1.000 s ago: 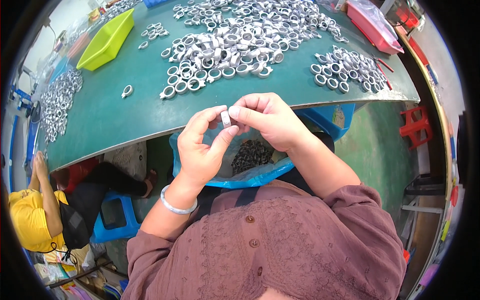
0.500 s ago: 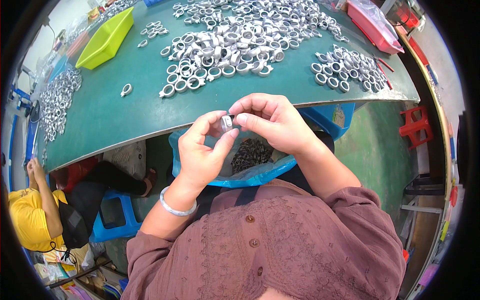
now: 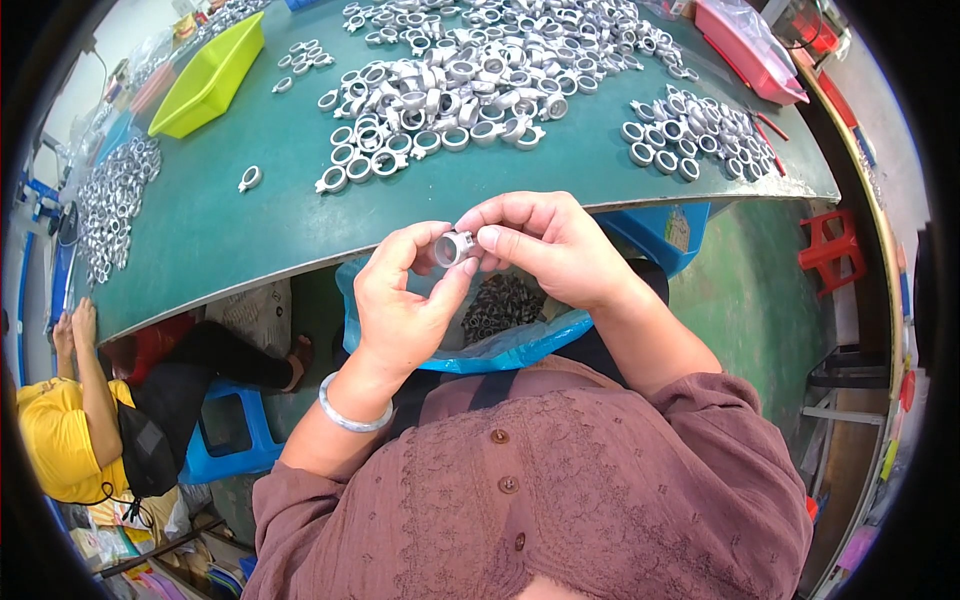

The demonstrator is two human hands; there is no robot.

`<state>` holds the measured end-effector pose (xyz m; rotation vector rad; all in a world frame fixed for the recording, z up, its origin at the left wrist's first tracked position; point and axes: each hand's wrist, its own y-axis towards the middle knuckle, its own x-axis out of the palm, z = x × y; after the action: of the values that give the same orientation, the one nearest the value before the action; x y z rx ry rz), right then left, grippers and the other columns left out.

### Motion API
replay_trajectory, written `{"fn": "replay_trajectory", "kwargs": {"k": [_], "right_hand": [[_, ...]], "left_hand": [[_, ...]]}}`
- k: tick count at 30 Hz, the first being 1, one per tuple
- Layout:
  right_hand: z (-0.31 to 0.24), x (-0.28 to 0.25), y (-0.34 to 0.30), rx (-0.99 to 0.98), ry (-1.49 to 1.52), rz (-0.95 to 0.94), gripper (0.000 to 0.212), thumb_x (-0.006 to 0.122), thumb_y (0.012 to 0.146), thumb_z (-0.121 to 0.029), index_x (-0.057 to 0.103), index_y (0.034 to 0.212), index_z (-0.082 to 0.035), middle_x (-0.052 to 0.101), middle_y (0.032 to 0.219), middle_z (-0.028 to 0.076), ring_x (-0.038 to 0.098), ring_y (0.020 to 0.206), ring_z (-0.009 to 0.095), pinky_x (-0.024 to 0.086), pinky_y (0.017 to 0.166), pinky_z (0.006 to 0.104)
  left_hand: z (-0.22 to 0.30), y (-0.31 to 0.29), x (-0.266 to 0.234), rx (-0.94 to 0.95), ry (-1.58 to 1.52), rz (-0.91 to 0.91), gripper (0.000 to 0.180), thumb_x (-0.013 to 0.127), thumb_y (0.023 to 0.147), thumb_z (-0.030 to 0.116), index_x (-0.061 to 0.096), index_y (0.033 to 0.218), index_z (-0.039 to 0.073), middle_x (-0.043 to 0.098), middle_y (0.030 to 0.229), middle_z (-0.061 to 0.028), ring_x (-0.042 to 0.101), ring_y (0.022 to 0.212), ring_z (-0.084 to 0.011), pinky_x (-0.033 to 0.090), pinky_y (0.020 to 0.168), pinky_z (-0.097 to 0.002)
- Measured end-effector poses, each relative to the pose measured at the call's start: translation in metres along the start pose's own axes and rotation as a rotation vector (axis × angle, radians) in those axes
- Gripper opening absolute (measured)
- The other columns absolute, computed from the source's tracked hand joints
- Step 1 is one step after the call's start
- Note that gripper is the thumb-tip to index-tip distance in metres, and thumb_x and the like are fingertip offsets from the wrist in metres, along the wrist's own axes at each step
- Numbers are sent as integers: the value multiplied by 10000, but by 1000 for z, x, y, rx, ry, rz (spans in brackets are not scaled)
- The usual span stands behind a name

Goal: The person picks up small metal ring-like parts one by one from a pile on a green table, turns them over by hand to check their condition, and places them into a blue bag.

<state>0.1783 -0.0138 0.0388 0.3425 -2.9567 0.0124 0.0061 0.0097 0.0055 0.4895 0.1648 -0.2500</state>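
Between thumb and fingertips, my left hand [image 3: 400, 300] pinches a small silver-grey metal ring clamp [image 3: 461, 245], its round opening facing up and to the left. My right hand [image 3: 555, 245] has thumb and fingers closed at the lug side of the same clamp; whether they also hold some small part there is hidden. Both hands are just off the near edge of the green table [image 3: 300, 225]. Beneath them, a blue bag [image 3: 545, 345] holds many small dark pieces [image 3: 505, 308].
A large heap of similar clamps [image 3: 470, 85] lies mid-table, with a smaller pile [image 3: 690, 135] to the right and one loose ring [image 3: 250, 179] at left. A yellow-green tray [image 3: 210, 85] and a pink tray [image 3: 750, 60] stand beyond. A person in yellow [image 3: 70, 430] sits left.
The clamp has turned in my fingers, so its round opening now shows instead of its lug side. My right hand has shifted very slightly. The person at left has raised their hands along the table edge.
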Motion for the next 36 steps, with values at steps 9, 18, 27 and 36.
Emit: {"fn": "replay_trajectory", "kwargs": {"k": [9, 18, 27, 36], "right_hand": [[7, -1, 0, 37, 76, 28, 177, 604, 829, -35, 612, 994, 29, 642, 888, 63, 603, 781, 100, 501, 707, 230], [14, 0, 0, -65, 41, 64, 153, 589, 817, -12, 621, 960, 33, 641, 866, 44, 576, 785, 70, 477, 713, 215], [10, 2, -3, -152, -76, 75, 141, 589, 813, 5, 622, 950, 18, 637, 866, 36, 581, 807, 81, 475, 731, 225], [14, -5, -3, -248, -204, -11, 232, 544, 793, 112, 586, 1004, 26, 581, 986, 53, 582, 894, 123, 474, 786, 249]], "left_hand": [[5, 2, -3, 90, 109, -21, 293, 729, 668, 33, 607, 935, 26, 559, 765, -36, 520, 662, -114, 432, 597, -230], [0, -3, -1, -28, -32, -48, 410, 745, 672, 46, 568, 1041, 14, 591, 795, -30, 528, 687, -89, 441, 622, -224], [-5, -2, -3, 38, -91, -79, 421, 737, 698, 64, 551, 1071, 11, 576, 780, -25, 529, 691, -86, 448, 634, -219], [-1, 0, -4, 146, -54, -97, 608, 681, 712, -37, 403, 1251, 9, 532, 917, -49, 518, 838, -113, 430, 761, -239]]}}
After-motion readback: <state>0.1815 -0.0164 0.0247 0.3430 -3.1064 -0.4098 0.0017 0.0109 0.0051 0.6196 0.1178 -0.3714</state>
